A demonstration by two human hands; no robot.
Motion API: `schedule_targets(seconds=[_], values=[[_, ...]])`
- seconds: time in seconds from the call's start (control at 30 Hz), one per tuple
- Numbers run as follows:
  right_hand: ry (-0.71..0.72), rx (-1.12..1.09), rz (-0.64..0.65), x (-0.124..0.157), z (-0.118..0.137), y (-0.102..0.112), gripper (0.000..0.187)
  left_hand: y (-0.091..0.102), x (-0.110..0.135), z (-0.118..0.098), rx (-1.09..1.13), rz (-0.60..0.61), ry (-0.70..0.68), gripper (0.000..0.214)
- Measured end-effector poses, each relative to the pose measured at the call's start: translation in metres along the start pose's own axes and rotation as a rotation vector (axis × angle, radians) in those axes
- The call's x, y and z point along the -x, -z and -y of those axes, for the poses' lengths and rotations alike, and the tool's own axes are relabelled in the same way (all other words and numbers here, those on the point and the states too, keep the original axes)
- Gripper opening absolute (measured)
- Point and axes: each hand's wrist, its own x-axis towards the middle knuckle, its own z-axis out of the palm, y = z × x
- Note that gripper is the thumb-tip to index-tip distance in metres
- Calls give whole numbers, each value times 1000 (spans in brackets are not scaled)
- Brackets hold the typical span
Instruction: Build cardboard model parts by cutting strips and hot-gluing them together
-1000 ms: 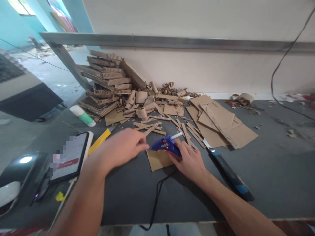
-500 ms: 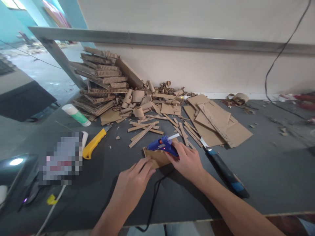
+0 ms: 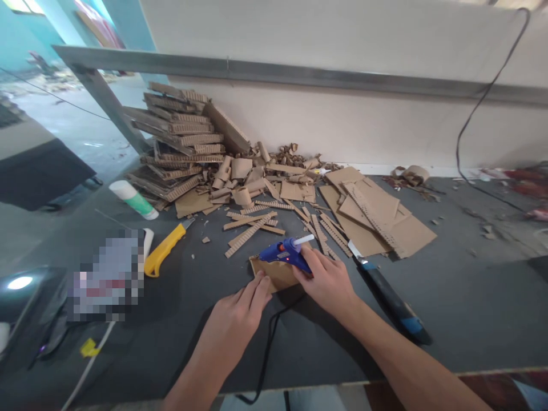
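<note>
My right hand (image 3: 329, 282) is closed around a blue hot glue gun (image 3: 280, 251) with a white glue stick poking out of its back. The gun's nozzle points left, over the upper left edge of a small cardboard piece (image 3: 280, 277) lying on the table. My left hand (image 3: 235, 314) has its fingers pressed together on the near left edge of that piece, gripping it; the thumb's hold underneath is hidden. From beneath the hands a black cord (image 3: 268, 351) runs toward the table's front edge.
Thin corrugated strips (image 3: 252, 228) and cardboard scraps (image 3: 244, 171) lie beyond my hands. Behind them stands a stack of cardboard pieces (image 3: 188, 137). Flat sheets (image 3: 385, 211) and a black-blue utility knife (image 3: 391, 299) are at right. A yellow cutter (image 3: 166, 248) and glue stick tube (image 3: 133, 200) lie left.
The glue gun's nozzle has shifted very slightly to the right along the cardboard's edge. My left fingers have moved a little on the piece. The view has shifted slightly.
</note>
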Motion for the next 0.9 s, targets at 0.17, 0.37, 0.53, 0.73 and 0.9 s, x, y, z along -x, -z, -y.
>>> schedule_targets(seconds=[0.17,0.37,0.53,0.73,0.9], values=[[8,61,-8,0,-2,1,24,0,-1,-1,-71,-4,-30,27],[-8,106,-11,2,-5,2,26,1,-2,-1,-72,-23,-25,25],[-2,102,-17,1,-5,4,27,1,-2,0,-70,-24,-14,25],[1,120,-29,-1,-8,6,27,2,-3,0,-54,-39,-13,27],[30,147,-100,-2,-11,7,24,1,-3,1,-60,-63,-9,27]])
